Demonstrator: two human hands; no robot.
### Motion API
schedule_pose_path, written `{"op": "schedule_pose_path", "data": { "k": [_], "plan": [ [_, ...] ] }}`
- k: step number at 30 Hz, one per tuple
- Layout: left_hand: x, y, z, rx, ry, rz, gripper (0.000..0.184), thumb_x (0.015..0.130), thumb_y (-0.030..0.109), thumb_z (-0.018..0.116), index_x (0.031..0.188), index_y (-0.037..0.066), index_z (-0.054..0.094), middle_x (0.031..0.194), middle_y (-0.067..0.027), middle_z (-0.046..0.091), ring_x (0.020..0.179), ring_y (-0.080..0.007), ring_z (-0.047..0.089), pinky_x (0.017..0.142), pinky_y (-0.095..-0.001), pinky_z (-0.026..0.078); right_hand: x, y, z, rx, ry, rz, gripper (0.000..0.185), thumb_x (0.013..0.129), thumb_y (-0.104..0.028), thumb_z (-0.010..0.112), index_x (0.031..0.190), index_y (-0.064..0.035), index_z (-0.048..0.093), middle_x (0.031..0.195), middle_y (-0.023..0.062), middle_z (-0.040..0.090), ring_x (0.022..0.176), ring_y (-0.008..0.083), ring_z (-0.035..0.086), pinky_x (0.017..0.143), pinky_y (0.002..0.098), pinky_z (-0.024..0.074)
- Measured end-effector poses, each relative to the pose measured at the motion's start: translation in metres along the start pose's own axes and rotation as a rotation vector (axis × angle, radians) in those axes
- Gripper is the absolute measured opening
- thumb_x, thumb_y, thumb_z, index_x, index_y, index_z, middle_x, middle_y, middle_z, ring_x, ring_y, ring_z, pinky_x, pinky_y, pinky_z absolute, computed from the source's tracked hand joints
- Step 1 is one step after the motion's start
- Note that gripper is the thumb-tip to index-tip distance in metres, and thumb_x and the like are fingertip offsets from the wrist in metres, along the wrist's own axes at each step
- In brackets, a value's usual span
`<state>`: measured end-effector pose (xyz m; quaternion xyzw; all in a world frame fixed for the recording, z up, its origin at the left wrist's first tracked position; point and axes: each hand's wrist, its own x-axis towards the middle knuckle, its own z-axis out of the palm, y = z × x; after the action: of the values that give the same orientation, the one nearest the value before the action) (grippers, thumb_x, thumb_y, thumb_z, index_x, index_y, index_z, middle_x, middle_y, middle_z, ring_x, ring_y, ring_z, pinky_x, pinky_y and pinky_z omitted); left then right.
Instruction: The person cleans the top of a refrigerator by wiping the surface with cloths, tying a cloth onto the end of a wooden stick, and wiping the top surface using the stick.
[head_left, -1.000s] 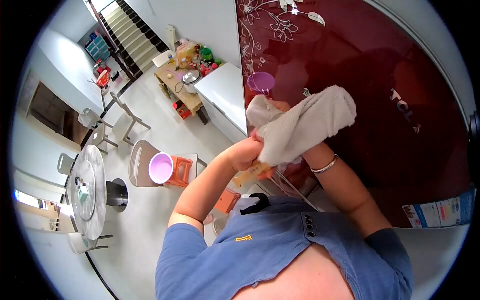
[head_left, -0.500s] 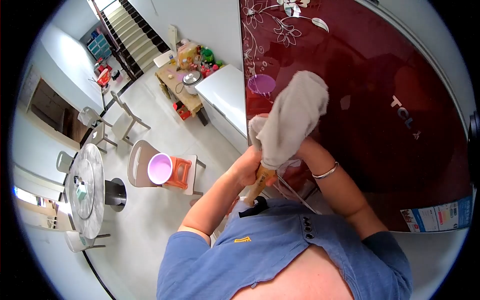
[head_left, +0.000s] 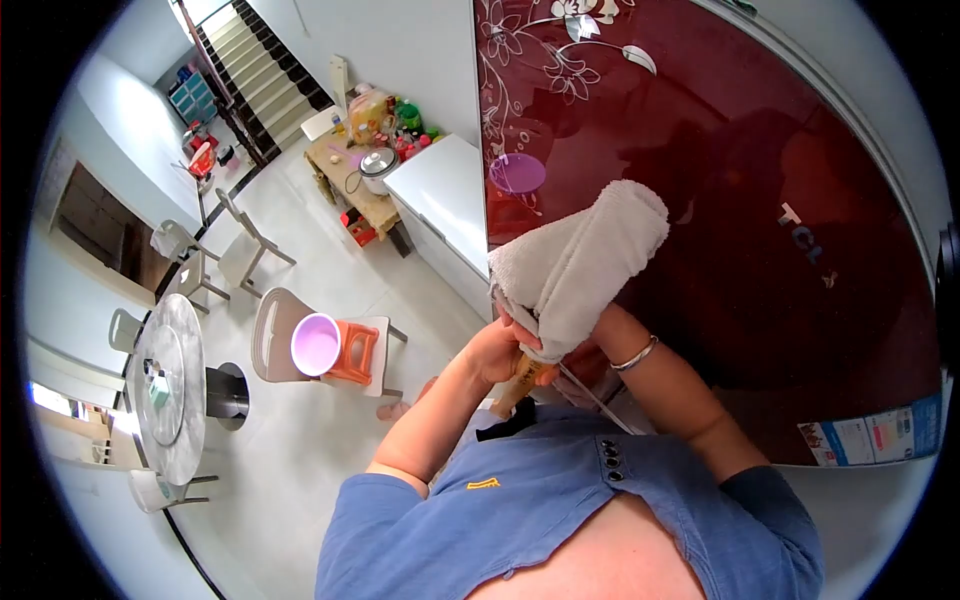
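A white towel (head_left: 590, 275) is folded around the upper end of a tan stick-like handle (head_left: 518, 388), standing up in front of my chest. My left hand (head_left: 492, 352) is closed around the handle just below the cloth, with its upper digits against the towel's lower edge. Behind the towel is my right hand, its fingers hidden; only the wrist with a silver bangle (head_left: 636, 355) shows. A dark red refrigerator door (head_left: 720, 290) with silver flowers stands right beyond the towel.
To the left, a chair (head_left: 283, 335) bears an orange stool (head_left: 354, 352) and a pink-purple bucket (head_left: 316, 344). A round marble table (head_left: 185, 440) stands farther left. A white chest (head_left: 440, 190) and a cluttered side table (head_left: 335, 170) with a rice cooker (head_left: 379, 168) are beyond.
The towel's top has moved down and slightly right, and its cloth now spreads wider to the left over my left hand. Both hands stay close together around the bundle.
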<state>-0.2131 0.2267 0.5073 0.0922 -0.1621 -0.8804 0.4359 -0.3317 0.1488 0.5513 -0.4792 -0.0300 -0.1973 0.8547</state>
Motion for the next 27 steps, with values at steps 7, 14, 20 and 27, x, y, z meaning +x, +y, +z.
{"op": "schedule_pose_path", "data": {
  "k": [7, 14, 20, 27],
  "plan": [
    [-0.019, -0.002, 0.0, 0.175, 0.074, 0.171, 0.037, 0.079, 0.009, 0.049, 0.114, -0.003, 0.042, 0.095, -0.0184, 0.057, 0.089, -0.0291, 0.056, 0.069, -0.035, 0.047, 0.002, 0.011, -0.001, 0.053, -0.055, 0.019, 0.035, 0.079, -0.037, 0.052, 0.085, -0.0026, 0.053, 0.066, 0.0051, 0.053, 0.05, 0.0098, 0.045, 0.043, 0.021, 0.0344],
    [-0.019, 0.001, -0.012, 0.373, -0.123, 0.569, 0.047, 0.085, 0.018, 0.048, 0.127, 0.004, 0.032, 0.1, -0.0127, 0.056, 0.096, -0.0245, 0.054, 0.08, -0.036, 0.043, 0.005, 0.017, -0.006, 0.011, -0.168, 0.012, 0.038, 0.079, -0.04, 0.051, 0.085, -0.0025, 0.053, 0.065, 0.0056, 0.052, 0.048, 0.01, 0.044, 0.041, 0.0207, 0.033],
    [-0.016, 0.003, 0.025, 0.746, 0.163, 0.888, 0.032, 0.084, 0.001, 0.048, 0.115, -0.002, 0.045, 0.094, -0.0086, 0.057, 0.076, -0.0183, 0.059, 0.071, -0.0289, 0.047, -0.009, 0.016, 0.001, 0.105, 0.005, 0.067, 0.048, 0.08, -0.048, 0.044, 0.087, -0.0009, 0.05, 0.056, 0.0083, 0.049, 0.039, 0.0115, 0.038, 0.035, 0.0218, 0.0289],
    [-0.01, 0.021, 0.042, 0.878, 0.389, 0.865, 0.011, 0.085, 0.004, 0.051, 0.093, -0.003, 0.052, 0.085, -0.0052, 0.058, 0.066, -0.0103, 0.052, 0.06, -0.0221, 0.043, -0.009, 0.015, -0.005, 0.121, -0.149, -0.024, 0.051, 0.079, -0.051, 0.042, 0.092, -0.0018, 0.05, 0.067, 0.0104, 0.053, 0.038, 0.0126, 0.038, 0.035, 0.022, 0.0304]
  ]
}}
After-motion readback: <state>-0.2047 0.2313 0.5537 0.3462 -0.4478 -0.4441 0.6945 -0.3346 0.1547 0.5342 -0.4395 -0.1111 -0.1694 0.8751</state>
